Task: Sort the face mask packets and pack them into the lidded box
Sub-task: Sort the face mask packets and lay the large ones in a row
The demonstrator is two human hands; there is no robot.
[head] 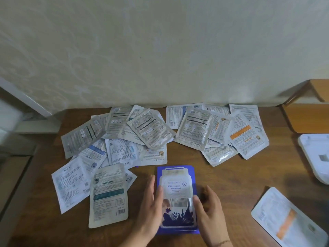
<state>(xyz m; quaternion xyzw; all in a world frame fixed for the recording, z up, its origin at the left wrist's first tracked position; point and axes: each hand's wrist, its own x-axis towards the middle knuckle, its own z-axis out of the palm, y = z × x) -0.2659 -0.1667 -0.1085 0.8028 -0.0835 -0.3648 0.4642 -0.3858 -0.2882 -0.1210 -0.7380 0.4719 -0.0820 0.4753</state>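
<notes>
The sorting looks barely begun: most packets [151, 129] lie jumbled across the far side of the table [240, 175], and only a small blue stack [177, 198] sits squared up near the front edge. The left hand [151, 209] and right hand [208, 209] press flat against its sides, fingers extended, gripping nothing. A white box [315, 155] at the right edge shows no contents I can make out, so packing seems unstarted.

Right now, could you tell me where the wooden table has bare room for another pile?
Bare wood lies between the blue packet stack and the white lidded box, above the orange-striped packet. The far edge is crowded with scattered silver packets.
</notes>
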